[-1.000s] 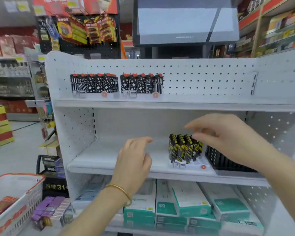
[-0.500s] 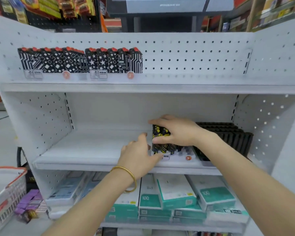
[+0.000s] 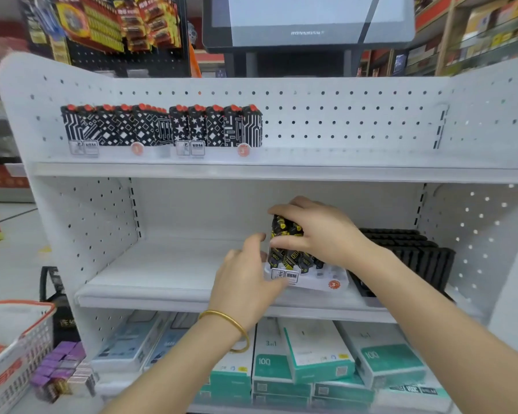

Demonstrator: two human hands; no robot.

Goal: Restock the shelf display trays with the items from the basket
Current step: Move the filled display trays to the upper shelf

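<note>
From the head view, my right hand (image 3: 317, 231) is clenched on a bunch of black-and-yellow packs (image 3: 284, 234). The fingers arch over their tops and the thumb presses the near side, so I judge the bunch moves as 1 block and seats together. The packs are at the left end of the white display tray (image 3: 320, 279) on the middle shelf (image 3: 168, 276), just beside a black tray (image 3: 416, 249). My left hand (image 3: 245, 282) sits against the tray's left front corner, probably to stop it sliding. I cannot tell whether that grip pinches the tray or only leans on it.

The packs stand roughly upright. Their long axis is vertical, bases down in the slots and printed faces toward me. Slots to their right look unfilled. The basket (image 3: 18, 348) waits low on my left.
</note>
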